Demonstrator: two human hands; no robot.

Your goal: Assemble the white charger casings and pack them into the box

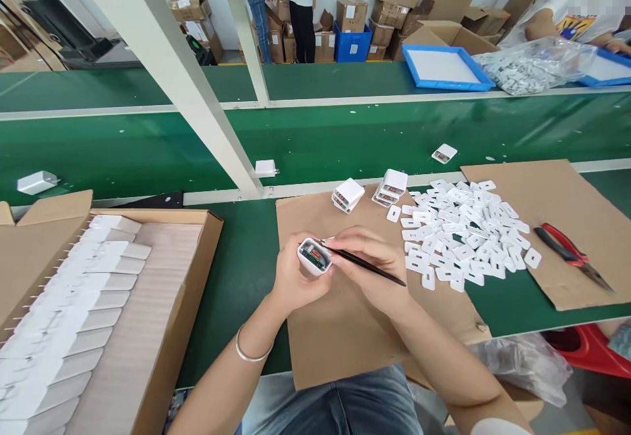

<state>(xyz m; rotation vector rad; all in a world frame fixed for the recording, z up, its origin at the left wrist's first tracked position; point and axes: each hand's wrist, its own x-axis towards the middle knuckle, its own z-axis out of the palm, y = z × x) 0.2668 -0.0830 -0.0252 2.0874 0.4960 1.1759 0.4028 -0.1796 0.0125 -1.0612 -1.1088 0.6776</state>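
Note:
My left hand [294, 282] is wrapped round a white charger housing [308, 265], whose open end faces up and shows a green board and a red part inside. Black tweezers [367, 265] are gripped in my right hand [374, 271], their tip close to the housing's rim. Both hands are over a brown cardboard sheet [335, 349]. Beyond them stand white housings [348, 193] and a small stack of similar ones [393, 184]. A pile of small white plates with slots [458, 231] lies to the right of my right hand.
Left, a carton [197, 277] holds rows of white chargers [83, 303]. Pliers [572, 254] lie on the right cardboard. A white post [197, 93] rises behind. Single chargers lie on the green belt [345, 139]. People, blue trays [446, 85] and boxes are beyond.

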